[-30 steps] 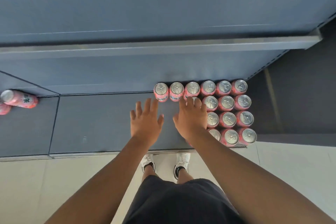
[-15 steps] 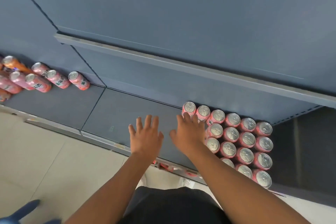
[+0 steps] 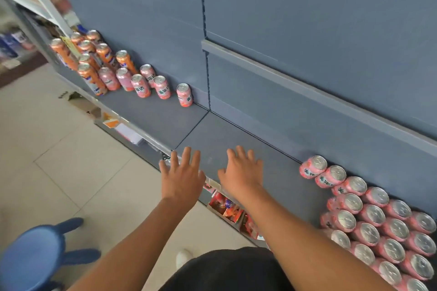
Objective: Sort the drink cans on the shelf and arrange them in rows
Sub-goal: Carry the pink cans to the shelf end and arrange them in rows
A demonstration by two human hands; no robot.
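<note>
Pink drink cans stand packed in rows (image 3: 373, 220) at the right end of the grey shelf (image 3: 236, 139). Far to the left stands a loose bunch of pink cans (image 3: 142, 85) with one pink can (image 3: 185, 94) apart near the shelf joint, and behind them several orange cans (image 3: 89, 59). My left hand (image 3: 182, 177) hovers over the shelf's front edge with fingers spread, holding nothing. My right hand (image 3: 241, 172) hangs flat over the bare middle of the shelf, also empty, well left of the pink rows.
The blue-grey back panel (image 3: 307, 42) and an upper shelf lip (image 3: 319, 92) rise behind. A blue stool (image 3: 30, 257) stands on the tiled floor at lower left. Packaged snacks (image 3: 227, 208) sit on the level below the shelf edge.
My view has swung left, bringing the orange and loose pink cans into sight. My right hand has left the pink rows and both hands have moved left over the bare shelf.
</note>
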